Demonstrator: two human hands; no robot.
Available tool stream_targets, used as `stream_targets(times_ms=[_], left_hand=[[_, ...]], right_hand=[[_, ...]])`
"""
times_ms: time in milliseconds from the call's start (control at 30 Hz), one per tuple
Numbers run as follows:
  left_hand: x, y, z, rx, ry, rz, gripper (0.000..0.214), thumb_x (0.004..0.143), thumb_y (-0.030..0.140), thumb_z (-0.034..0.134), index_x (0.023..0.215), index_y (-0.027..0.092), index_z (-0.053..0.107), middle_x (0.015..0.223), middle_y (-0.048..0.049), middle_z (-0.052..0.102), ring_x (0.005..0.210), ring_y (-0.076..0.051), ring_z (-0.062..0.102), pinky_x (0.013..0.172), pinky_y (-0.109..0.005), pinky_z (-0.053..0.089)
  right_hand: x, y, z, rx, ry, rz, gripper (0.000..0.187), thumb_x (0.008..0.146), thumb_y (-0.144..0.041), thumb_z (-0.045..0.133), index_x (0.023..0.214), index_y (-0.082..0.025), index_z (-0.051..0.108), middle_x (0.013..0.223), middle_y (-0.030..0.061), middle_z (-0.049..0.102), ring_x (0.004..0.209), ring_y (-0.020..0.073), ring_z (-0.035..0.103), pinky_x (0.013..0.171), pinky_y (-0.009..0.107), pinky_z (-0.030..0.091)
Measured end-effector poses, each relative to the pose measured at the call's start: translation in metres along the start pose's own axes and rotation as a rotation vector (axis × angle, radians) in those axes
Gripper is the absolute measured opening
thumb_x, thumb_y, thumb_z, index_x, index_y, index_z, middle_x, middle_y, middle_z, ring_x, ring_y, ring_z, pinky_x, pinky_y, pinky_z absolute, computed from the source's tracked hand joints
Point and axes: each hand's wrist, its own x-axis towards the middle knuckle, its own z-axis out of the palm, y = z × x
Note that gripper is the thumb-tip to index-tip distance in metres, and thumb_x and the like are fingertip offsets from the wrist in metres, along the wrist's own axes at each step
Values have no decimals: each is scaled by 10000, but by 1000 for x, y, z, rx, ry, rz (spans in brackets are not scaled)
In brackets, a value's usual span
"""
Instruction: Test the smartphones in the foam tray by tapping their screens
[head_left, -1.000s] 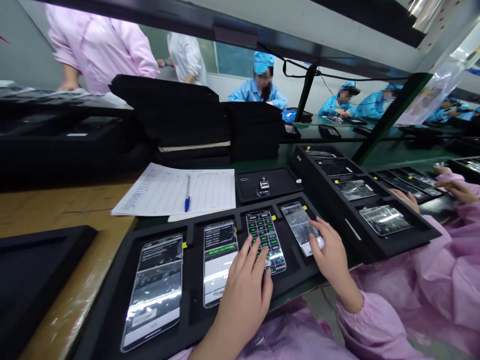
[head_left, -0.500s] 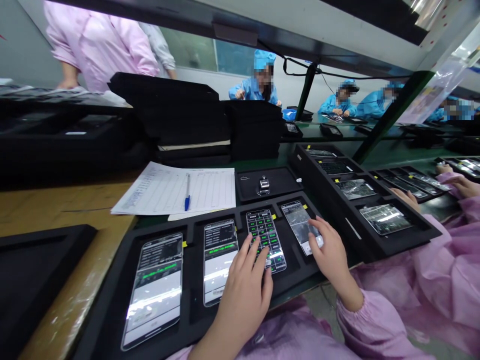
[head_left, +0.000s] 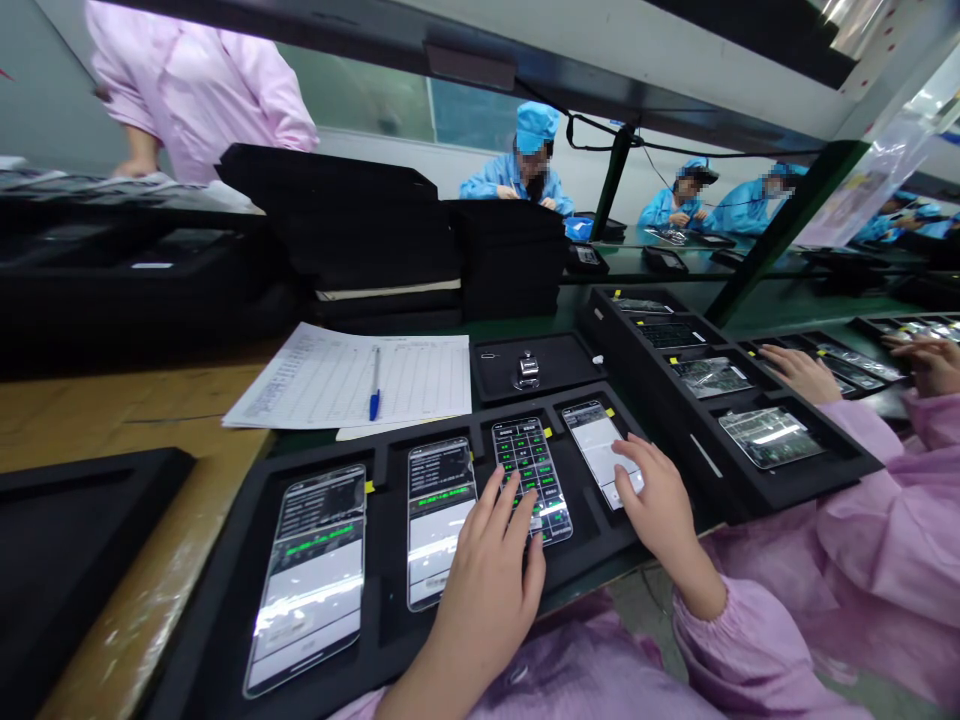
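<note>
Lower centre of frame: our left hand lies open, fingertips on the green-grid phone in the black foam tray. Just right, our right hand taps the white-screen phone, fingers spread; we judge light, single touches best, keeping palms off neighbouring screens.

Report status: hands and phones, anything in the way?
Left hand fingers on third phone. Right hand fingers on fourth phone. All four phones in tray. Nothing in the way.

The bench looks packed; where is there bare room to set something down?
Bare wood lies left of the paper sheet, between the black stacks behind and the empty black tray in front. The phone tray is crowded: four phones, with the left hand and right hand on two.
</note>
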Motion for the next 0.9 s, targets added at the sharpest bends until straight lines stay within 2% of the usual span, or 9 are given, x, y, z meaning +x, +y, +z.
stream_targets(times_ms=[233,333,433,500,567,633,700,767,900], left_hand=[[1,0,-3,-71,52,13,358,922,218,434,1245,137,567,1361,-125,561,1356,-288,430,1001,-481,512],[-1,-1,-9,-102,89,-5,355,925,211,434,1252,145,555,1359,-123,561,1368,-277,413,1014,-478,502],[-3,-3,-13,-83,85,-8,342,915,198,439,1220,151,587,1377,-130,542,1384,-298,385,1003,-499,502],[-3,-4,-13,-69,48,28,330,898,176,440,1163,164,636,1407,-135,512,1398,-327,356,999,-526,494],[-1,-3,-9,-45,-9,52,340,883,166,438,1132,176,669,1431,-148,484,1400,-354,344,1003,-556,477],[2,-2,-1,7,-54,24,368,885,181,431,1169,180,666,1437,-169,472,1393,-371,350,1016,-585,451],[4,-2,5,87,-39,-50,409,898,210,414,1236,126,628,1429,-217,464,1383,-395,355,1027,-616,424],[5,-3,8,158,13,-122,452,905,226,394,1276,49,583,1425,-261,448,1383,-419,339,1032,-637,405],[3,-5,-2,154,43,-128,453,912,216,378,1299,62,555,1449,-221,436,1406,-396,306,997,-594,463]], right_hand=[[1,0,-1,68,52,11,287,907,-281,450,1117,-162,605,1141,112,669,1148,289,586,990,530,441],[-4,1,-10,131,78,14,278,949,-279,407,1137,-175,584,1098,91,687,1138,246,601,1042,501,411],[-10,7,-24,177,87,12,254,974,-264,376,1029,-197,615,1005,59,705,1138,222,602,1093,490,357],[-13,13,-32,188,50,-11,274,982,-253,360,957,-204,629,950,42,707,1146,215,597,1110,490,329],[-13,18,-36,187,-49,-47,301,994,-253,339,951,-209,634,959,31,704,1155,203,592,1121,486,312],[-11,21,-36,154,-152,-63,307,1001,-273,331,1058,-211,626,1090,41,683,1233,212,540,1135,507,284],[-9,22,-34,112,-186,-60,336,995,-284,337,1235,-204,558,1258,67,617,1331,232,447,1145,541,254],[-10,24,-35,116,-129,-68,362,981,-248,342,1298,-194,506,1297,79,594,1358,231,416,1151,546,248],[-21,29,-41,149,60,-137,277,933,-140,374,1073,-208,603,1028,27,701,1197,198,576,1140,498,300]])
